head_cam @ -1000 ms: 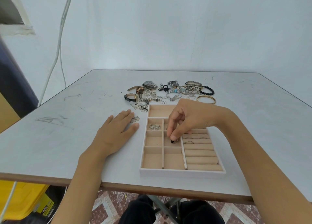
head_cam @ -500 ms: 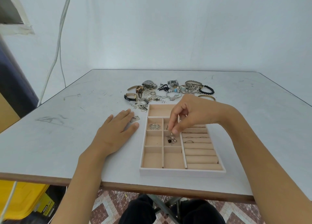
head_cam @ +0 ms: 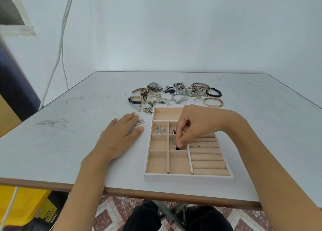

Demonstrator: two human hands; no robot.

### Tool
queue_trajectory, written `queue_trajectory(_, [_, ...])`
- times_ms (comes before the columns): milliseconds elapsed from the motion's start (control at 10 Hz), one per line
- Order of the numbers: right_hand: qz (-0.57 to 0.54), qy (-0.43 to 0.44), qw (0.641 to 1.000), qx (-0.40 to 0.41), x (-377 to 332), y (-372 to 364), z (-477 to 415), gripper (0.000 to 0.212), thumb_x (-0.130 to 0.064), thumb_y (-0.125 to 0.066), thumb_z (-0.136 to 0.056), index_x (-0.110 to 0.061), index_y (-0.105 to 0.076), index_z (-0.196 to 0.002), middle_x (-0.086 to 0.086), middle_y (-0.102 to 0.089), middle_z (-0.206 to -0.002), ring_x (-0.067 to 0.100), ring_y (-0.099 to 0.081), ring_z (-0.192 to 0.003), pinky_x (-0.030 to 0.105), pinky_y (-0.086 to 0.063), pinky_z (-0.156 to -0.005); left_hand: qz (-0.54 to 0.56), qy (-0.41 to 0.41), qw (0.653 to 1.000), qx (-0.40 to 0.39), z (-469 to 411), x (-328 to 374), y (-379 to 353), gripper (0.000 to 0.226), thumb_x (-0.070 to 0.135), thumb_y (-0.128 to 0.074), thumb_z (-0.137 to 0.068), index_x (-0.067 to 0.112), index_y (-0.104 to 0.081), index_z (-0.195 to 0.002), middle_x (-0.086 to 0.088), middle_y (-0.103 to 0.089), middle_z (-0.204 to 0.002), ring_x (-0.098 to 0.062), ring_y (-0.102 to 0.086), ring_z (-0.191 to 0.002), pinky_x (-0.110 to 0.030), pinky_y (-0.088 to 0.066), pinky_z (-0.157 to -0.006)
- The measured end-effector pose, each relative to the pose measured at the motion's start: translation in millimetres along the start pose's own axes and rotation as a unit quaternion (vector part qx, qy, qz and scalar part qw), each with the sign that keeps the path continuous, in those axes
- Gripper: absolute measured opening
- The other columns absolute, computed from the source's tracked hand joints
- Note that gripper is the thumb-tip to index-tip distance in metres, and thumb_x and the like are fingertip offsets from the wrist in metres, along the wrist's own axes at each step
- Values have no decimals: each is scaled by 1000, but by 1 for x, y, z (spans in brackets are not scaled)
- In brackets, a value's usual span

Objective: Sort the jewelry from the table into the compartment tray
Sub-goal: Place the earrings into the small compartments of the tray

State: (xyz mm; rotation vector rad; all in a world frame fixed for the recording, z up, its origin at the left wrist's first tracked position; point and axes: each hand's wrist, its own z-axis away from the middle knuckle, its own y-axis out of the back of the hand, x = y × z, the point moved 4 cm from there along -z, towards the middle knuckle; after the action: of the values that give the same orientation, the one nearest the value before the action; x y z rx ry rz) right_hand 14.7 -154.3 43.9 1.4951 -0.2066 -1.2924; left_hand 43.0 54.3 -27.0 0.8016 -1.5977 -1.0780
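A: What lay nearest the bottom of the frame?

B: The table (head_cam: pixel 52 161), with its brown front edge. The tray (head_cam: pixel 188 177) sat low and right of centre, its front wall close to that edge.

A: And the hands?

B: The left hand (head_cam: pixel 120 136) lay palm down on the table just left of the tray, with straight fingers, holding nothing. A small flat tag (head_cam: pixel 140 122) lay just beside its fingertips. The right hand (head_cam: pixel 196 126) hung over the tray's middle with its fingers curled. Its thumb and forefinger reached down into the middle compartment of the second column and pinched a small earring (head_cam: pixel 176 147) with a dark bead, which rested on the compartment floor.

A: What else was in the tray?

B: A fan-shaped silver piece (head_cam: pixel 159 130) sat in the compartment up and left of the earring. A thin ring (head_cam: pixel 195 145) sat among the rolls on the right.

A: Was there room to move?

B: Broad tabletop spread left of the left hand and right of the tray.

A: And further up?

B: The jewelry pile (head_cam: pixel 174 95) lay just past the tray's far wall, with watches (head_cam: pixel 144 91) on its left and a gold bangle (head_cam: pixel 213 102) on its right. Table stretched beyond it to the far edge.
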Motion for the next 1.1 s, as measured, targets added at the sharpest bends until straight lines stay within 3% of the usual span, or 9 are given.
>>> queue_trajectory(600, [-21,19,1000,-5,6,-1,-4,10,-21,-81,-73,-17,-78,-81,-2,-39,-46,11,-29,-47,19,-24,-49,0,4,1000,-1,1,1,1,55,46,-30,-99,27,-21,-150,15,-12,-157,2,-4,-144,-24,3,-118])
queue_trajectory(700, [-54,52,996,40,4,6,-1,11,-23,-77,-79,-14,-77,-86,7,-44,-54,12,-31,-49,15,-26,-49,0,4,1000,1,0,0,0,55,47,-30,-99,27,-21,-150,15,-12,-157,2,-5,-144,-25,2,-118])
queue_trajectory(800, [-89,64,975,194,8,28,3,11,-18,-72,-83,-14,-75,-93,3,-51,-57,12,-40,-50,12,-34,-49,-4,3,1000,2,0,-1,0,55,47,-30,-99,27,-22,-150,14,-13,-157,2,-5,-144,-26,1,-119])
queue_trajectory(1000, [-125,-32,883,452,50,66,17,13,-14,-64,-84,-18,-74,-92,2,-58,-69,13,-51,-55,28,-45,-63,-4,5,1000,8,-4,0,2,53,47,-34,-98,27,-29,-147,14,-20,-156,-2,-15,-143,-29,-6,-119])
queue_trajectory(1100, [-138,-86,858,487,74,77,15,13,-17,-66,-80,-21,-73,-90,0,-60,-73,13,-52,-60,31,-44,-67,3,32,999,11,-10,-1,8,51,51,-42,-94,31,-39,-141,17,-32,-149,-9,-30,-137,-36,-26,-112])
